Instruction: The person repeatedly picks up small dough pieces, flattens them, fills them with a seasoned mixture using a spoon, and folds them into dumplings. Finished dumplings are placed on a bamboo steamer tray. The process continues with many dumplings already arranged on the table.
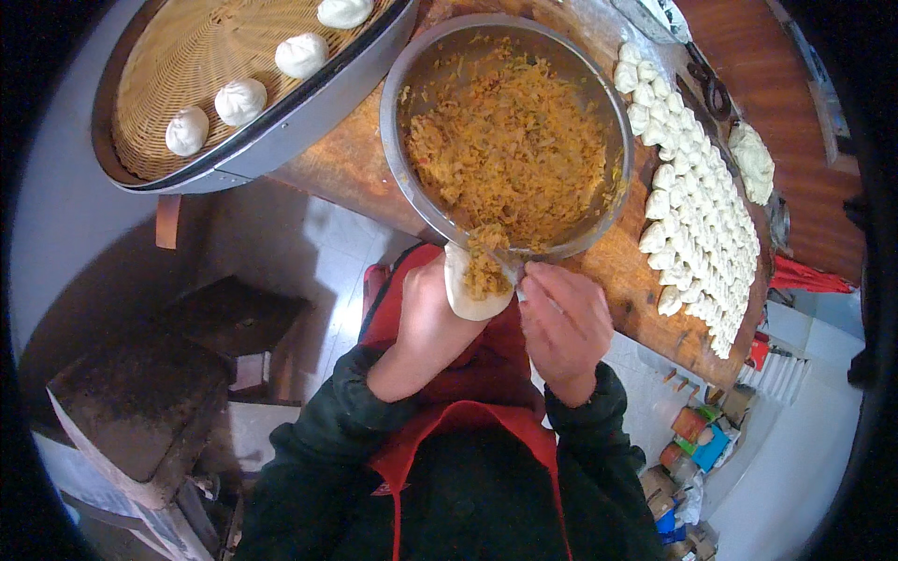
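Note:
My left hand [423,305] holds a round, flat dough wrapper [468,307] by the front rim of a metal bowl. A lump of orange-brown chopped filling [485,277] lies on the wrapper and reaches up to the bowl's edge. In my right hand [567,319] is a thin metal utensil [514,270], its end against the filling; the fingers hide most of it, so its exact kind is unclear. The large steel bowl [394,151] holds much more of the same chopped filling [508,140].
At the upper left, several pleated buns [240,102] sit on a woven mat [175,59] inside a round metal steamer [309,133]. Many dough pieces [691,203] cover the right of the wooden table [631,308]. A larger dough lump [752,163] lies beyond them.

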The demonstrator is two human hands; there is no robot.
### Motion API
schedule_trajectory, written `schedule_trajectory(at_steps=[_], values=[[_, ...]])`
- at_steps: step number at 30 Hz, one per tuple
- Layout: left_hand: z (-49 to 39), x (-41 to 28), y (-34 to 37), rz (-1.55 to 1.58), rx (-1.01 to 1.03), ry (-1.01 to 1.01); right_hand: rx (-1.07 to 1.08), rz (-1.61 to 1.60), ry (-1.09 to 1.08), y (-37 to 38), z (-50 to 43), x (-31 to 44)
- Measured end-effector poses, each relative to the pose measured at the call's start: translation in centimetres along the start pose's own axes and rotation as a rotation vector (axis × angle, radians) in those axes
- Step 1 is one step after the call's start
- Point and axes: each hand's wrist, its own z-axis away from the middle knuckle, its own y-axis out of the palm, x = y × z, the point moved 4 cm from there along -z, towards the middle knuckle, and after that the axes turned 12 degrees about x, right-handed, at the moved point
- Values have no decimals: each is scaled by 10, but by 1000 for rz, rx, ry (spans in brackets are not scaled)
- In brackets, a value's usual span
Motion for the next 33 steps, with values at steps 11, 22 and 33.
schedule_trajectory(at_steps=[11,22,33], values=[[0,1,-5,-35,-11,-8,35,-12,-37,-15,5,-5],[-1,6,-1,26,-14,-50,34,49,-3,-2,-31,-21],[15,15,1,111,-17,-48,78,90,-16,-4,15,8]])
